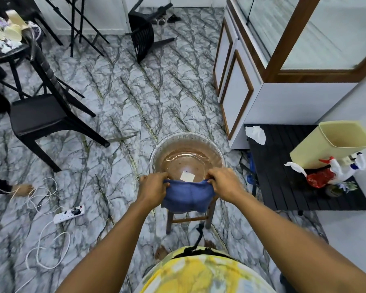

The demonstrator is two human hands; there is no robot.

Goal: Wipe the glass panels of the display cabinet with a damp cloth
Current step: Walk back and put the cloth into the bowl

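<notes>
Marble floor [125,106] bears a stool [188,218] with a glass bowl [156,153], cabinet [283,102] nearby.

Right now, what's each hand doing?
Left hand: grips the left top edge of the blue cloth.
Right hand: grips the cloth's right top edge, above the bowl.

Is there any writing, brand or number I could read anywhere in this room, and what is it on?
No text here can be read.
The white label seen through the glass bowl: looks blank, too blurred to tell.
The power strip on the floor: markings too small.
The red packet on the black table: no legible print.
The blue cloth: plain.
</notes>
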